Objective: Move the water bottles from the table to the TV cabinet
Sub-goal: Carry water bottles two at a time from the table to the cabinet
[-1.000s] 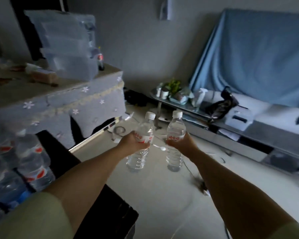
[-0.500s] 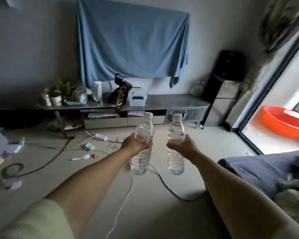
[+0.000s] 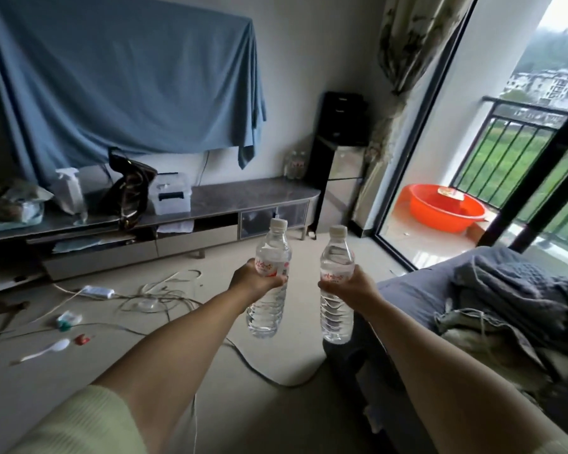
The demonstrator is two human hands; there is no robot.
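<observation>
My left hand [image 3: 254, 283] grips a clear water bottle [image 3: 269, 309] with a white cap and a red-printed label, held upright in front of me. My right hand [image 3: 353, 288] grips a second, matching water bottle [image 3: 336, 316], also upright, a little to the right of the first. Both are held in the air above the floor. The low grey TV cabinet [image 3: 253, 194] runs along the far wall under a TV draped in blue cloth [image 3: 122, 77]. Its right part has a bare dark top.
On the cabinet's left stand a white box [image 3: 173, 196], a dark bag [image 3: 128, 191] and a spray bottle [image 3: 69, 191]. Cables [image 3: 164, 299], a spoon and small litter lie on the floor. A sofa with blankets [image 3: 505, 306] is at right. A black unit [image 3: 338, 152] stands beside the balcony door.
The view has swung right from the table toward the TV cabinet and balcony, and the cabinet looks nearer. Both hands have kept hold of their bottles, upright and side by side.
</observation>
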